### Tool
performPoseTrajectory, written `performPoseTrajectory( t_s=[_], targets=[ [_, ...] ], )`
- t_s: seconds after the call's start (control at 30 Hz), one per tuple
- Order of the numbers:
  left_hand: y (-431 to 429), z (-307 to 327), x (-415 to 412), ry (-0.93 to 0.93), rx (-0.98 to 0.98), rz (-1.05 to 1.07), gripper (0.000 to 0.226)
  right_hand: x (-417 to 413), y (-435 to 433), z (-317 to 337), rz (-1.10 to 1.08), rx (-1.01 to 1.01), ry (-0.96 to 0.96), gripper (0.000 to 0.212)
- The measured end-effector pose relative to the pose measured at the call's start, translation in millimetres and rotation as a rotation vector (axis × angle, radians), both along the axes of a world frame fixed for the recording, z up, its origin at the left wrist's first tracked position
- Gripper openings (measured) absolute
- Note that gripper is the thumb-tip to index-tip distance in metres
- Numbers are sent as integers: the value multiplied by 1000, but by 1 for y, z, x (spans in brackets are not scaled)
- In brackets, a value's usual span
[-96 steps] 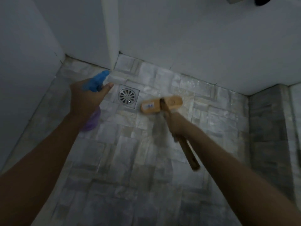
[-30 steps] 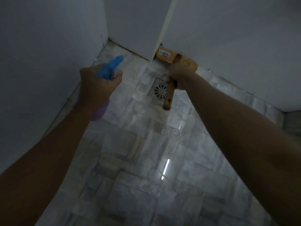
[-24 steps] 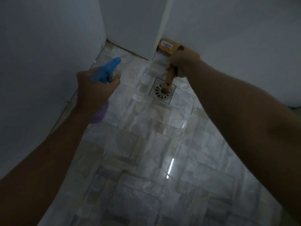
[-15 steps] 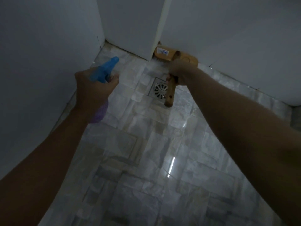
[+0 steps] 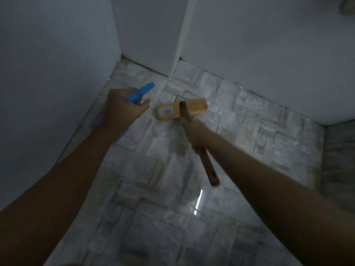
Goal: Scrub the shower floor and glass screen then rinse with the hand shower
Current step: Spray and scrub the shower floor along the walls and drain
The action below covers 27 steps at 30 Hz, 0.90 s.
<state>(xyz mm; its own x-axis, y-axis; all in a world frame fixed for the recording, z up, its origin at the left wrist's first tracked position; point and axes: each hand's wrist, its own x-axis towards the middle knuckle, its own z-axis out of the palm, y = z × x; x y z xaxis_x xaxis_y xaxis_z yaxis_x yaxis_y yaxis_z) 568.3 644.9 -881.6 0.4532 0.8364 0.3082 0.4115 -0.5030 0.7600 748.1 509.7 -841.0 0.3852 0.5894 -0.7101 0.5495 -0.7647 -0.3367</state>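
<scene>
Floor (image 5: 153,217): pale stone-look tiles with a wet sheen; glare streak at 6 o'clock from the view's centre.
Right hand (image 5: 197,135): fingers wrapped round the wooden handle (image 5: 208,167) mid-length; butt end points to 5 o'clock.
Left hand (image 5: 123,110): fingers curled round the spray bottle (image 5: 141,93), nozzle toward 1 o'clock, at 9 o'clock of the brush head.
Scrub brush (image 5: 182,111): head blurred, apparently down on the tiles at 12 o'clock of the right hand, over the near edge of the drain (image 5: 178,96).
Technique: probably best with firm downward pressure and short overlapping strokes along the grout; mist ahead of the bristles; mind footing on slick tile.
</scene>
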Motion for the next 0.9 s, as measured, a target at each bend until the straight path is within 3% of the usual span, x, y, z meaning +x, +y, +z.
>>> performPoseTrajectory(
  t_s=[0.13,0.27,0.33,0.47,0.57,0.73,0.9],
  targets=[
    [9,-4,-19,-33,83,114,29,-24,-55,12,-87,-157,120,36],
    [14,-10,-33,-91,120,168,27,-17,2,9,-102,172,94,25],
    [14,-8,-34,-85,134,182,26,-12,46,2,-145,229,90,23],
    [15,-5,-31,-91,122,191,21,-6,58,-4,-32,173,31,35],
    [15,-8,-33,-105,104,183,24,-15,-6,1,-29,168,69,31],
    [10,-9,-25,-85,71,125,26,-22,-98,-8,4,-93,58,41],
    [15,-9,-30,-86,91,124,8,-22,-25,-13,39,87,36,39]
  ],
)
